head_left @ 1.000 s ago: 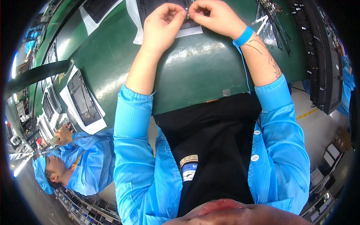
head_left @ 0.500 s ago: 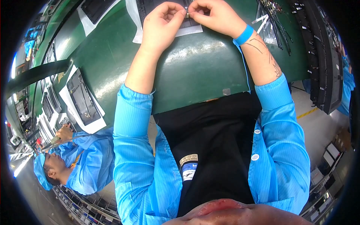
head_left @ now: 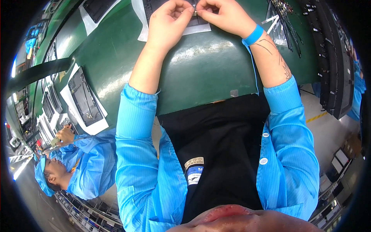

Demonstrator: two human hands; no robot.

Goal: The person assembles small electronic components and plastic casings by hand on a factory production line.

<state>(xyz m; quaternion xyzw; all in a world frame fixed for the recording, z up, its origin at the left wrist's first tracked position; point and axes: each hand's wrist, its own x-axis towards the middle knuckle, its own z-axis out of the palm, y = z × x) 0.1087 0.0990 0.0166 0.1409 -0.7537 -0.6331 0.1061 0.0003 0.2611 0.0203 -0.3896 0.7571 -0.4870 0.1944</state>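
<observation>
My left hand [head_left: 170, 23] and my right hand [head_left: 222, 17] meet fingertip to fingertip at the top of the view, both closed in a pinch. Between them shows a small metallic connector piece [head_left: 194, 11]; its exact kind is too small to make out. Directly beneath the hands lies a black flat panel [head_left: 199, 27] on a white sheet [head_left: 143, 34], largely covered by my fingers. A blue wrist strap [head_left: 253, 35] with a thin cord hanging down circles my right wrist.
Right of my hands lies a bundle of black cables [head_left: 286, 25] with metallic ends. A rack of black panels [head_left: 336, 73] stands at the right edge. Another panel [head_left: 83, 96] rests on white sheets at left, near a co-worker in blue [head_left: 92, 166]. The green table [head_left: 201, 73] spans between.
My hands stay pinched together and have shifted very slightly right. The co-worker's hand and head at left have moved a little.
</observation>
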